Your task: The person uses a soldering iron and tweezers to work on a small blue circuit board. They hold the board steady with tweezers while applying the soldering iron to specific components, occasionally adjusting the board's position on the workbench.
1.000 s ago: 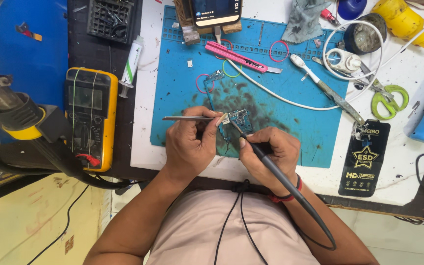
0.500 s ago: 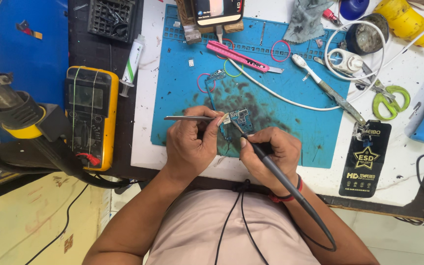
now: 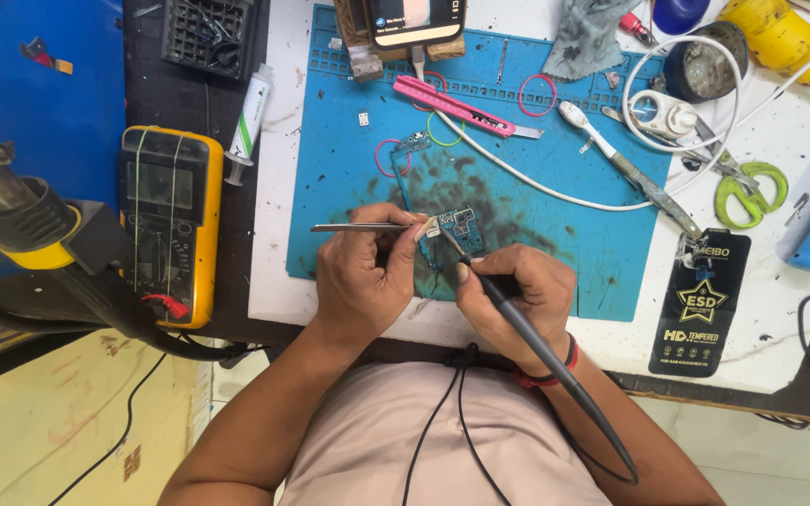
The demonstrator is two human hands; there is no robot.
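Almost nothing has shifted since the earlier frames: both hands keep their pose over the blue silicone work mat, and only the view has crept a little. Left hand has its fingers pinched shut on metal tweezers, whose tips reach the edge of the small blue circuit board lying on the mat near its front edge. Right hand is closed in a pen grip around the black soldering iron, its tip touching the board just beside the tweezer tips.

Risk, as I judge it: the board is held only by the tweezers, so a slip could skate it aside and smear solder across neighbouring pads. The iron's trailing cord could tug the tip off its spot. A pink utility knife and white cable lie farther back on the tabletop.
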